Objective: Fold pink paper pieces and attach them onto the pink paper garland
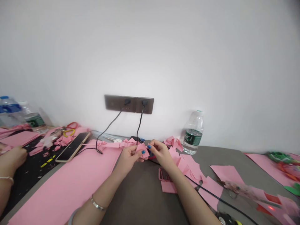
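Observation:
My left hand (129,157) is closed on a small piece of folded pink paper (142,150), thumb pressed on its front. Close by on the right, my right hand (160,153) has its thumb and forefinger pinched at the paper's upper right edge. Whether that pinch grips the paper or something tiny, I cannot make out. Behind both hands, crumpled pink paper pieces (127,143) lie along the wall. A heap of folded pink paper (187,165) lies beside my right forearm. Under my left forearm spreads a large pink sheet (72,187).
A phone (73,147) and scissors (69,132) lie left. Cables run from a wall socket (145,105) and across the grey table (140,200). A water bottle (193,134) stands behind the paper heap. Another person's hand (14,159) is far left. A glue gun (253,193) lies right.

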Demonstrator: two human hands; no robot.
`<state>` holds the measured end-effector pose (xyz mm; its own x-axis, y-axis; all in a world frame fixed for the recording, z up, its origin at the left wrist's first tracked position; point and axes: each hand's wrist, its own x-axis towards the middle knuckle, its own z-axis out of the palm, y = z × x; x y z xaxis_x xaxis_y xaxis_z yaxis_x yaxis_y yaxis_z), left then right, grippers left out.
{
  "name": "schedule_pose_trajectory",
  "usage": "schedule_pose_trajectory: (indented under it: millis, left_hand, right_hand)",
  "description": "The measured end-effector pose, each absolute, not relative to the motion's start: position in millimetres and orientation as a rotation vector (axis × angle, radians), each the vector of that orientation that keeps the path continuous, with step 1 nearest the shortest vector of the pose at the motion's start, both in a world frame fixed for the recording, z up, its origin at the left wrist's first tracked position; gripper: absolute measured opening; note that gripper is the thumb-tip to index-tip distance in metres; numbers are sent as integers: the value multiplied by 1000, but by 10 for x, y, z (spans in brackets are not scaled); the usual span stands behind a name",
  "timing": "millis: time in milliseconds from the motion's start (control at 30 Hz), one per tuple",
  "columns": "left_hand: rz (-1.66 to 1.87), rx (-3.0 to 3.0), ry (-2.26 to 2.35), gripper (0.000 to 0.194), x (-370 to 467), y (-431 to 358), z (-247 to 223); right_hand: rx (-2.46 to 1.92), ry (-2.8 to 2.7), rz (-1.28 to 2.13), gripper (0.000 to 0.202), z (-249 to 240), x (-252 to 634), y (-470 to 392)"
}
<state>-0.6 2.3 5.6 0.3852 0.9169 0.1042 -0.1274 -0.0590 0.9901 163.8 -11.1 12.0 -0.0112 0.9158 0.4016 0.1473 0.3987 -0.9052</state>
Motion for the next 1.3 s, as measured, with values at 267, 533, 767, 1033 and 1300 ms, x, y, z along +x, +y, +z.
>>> schedule_pose_trajectory:
  millis: [267, 533, 767, 1033, 1300]
  left_hand:
    - [984, 1351, 735, 35, 15, -27, 115]
    - [893, 1368, 751, 38, 31, -43, 125]
    - [767, 1569, 740, 45, 9, -89, 147]
    - [857, 1558, 735, 39, 25, -94, 151]
    - [884, 1641, 746, 38, 15, -77, 144]
  right_hand:
    - [-993, -1597, 993, 42, 116, 1609, -168]
    - [-955, -1563, 998, 37, 159, 1577, -191]
    - [-975, -1518, 824, 40, 127, 1481, -189]
    - [-906, -1291, 981, 37, 134, 1316, -250]
    - [-891, -1191, 921, 39, 135, 1250, -265]
